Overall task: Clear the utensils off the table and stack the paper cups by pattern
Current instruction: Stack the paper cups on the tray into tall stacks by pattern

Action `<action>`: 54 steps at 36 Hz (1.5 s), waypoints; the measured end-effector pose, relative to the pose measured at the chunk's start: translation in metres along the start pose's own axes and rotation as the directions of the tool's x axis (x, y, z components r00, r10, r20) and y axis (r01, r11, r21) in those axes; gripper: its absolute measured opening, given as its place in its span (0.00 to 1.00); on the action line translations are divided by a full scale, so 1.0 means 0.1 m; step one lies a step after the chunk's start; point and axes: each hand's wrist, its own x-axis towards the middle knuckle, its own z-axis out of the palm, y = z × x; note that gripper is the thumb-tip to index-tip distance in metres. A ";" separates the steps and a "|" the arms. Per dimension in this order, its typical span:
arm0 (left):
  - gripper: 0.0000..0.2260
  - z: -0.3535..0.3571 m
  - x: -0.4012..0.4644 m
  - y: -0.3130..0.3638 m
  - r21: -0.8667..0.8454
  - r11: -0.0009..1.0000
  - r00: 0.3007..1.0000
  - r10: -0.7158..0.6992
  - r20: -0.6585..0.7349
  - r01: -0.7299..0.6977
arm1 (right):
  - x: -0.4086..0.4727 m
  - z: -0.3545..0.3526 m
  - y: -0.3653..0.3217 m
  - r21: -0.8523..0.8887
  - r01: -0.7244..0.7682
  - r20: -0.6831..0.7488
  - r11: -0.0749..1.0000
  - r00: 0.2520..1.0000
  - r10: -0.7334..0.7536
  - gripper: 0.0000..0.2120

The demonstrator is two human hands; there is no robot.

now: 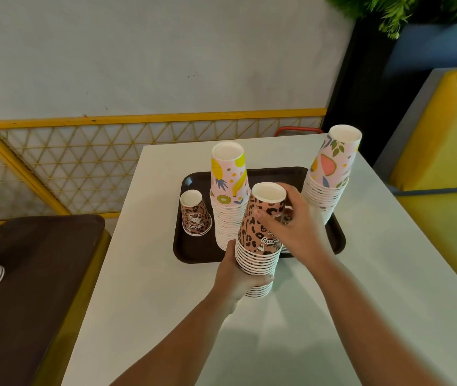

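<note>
Left hand (235,277) grips the lower rims of an inverted stack of leopard-print paper cups (260,240) above the white desk (361,274); right hand (294,221) holds its upper cups. Beyond, on the dark brown tray (336,238), stand a single leopard-print cup (195,213) and two fruit-patterned stacks (228,196).

yellow lattice fence (82,162), yellow bench (444,151), green plant (405,9)

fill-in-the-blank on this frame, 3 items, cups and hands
1. The left hand grips the leopard-print paper cup stack near its ____.
2. The single leopard-print cup stands on the dark brown plastic ____.
3. The right hand holds the stack's ____ cup.

Missing words: bottom; tray; top
</note>
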 end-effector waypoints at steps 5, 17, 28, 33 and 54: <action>0.35 0.01 -0.02 0.03 0.021 1.000 1.000 0.009 0.001 -0.009 | 0.00 -0.06 -0.09 0.058 0.039 -0.079 0.998 0.996 -0.034 0.24; 0.34 -0.03 -0.05 0.03 0.016 1.000 1.000 -0.019 -0.009 0.019 | 0.27 -0.41 -0.21 0.358 0.040 -0.314 0.933 0.946 0.080 0.28; 0.35 -0.04 -0.06 0.08 0.007 1.000 1.000 -0.012 -0.009 0.012 | 0.39 -0.26 0.33 0.089 -0.037 -0.365 0.995 0.928 0.067 0.28; 0.32 -0.04 -0.03 0.08 0.016 1.000 1.000 0.006 -0.016 -0.006 | 0.31 -0.12 0.46 -0.029 -0.072 -0.242 0.997 0.968 0.063 0.31; 0.36 -0.01 -0.01 0.05 0.027 0.998 0.998 0.053 -0.017 -0.053 | -0.05 0.01 0.00 0.065 -0.079 0.005 0.995 0.997 0.079 0.25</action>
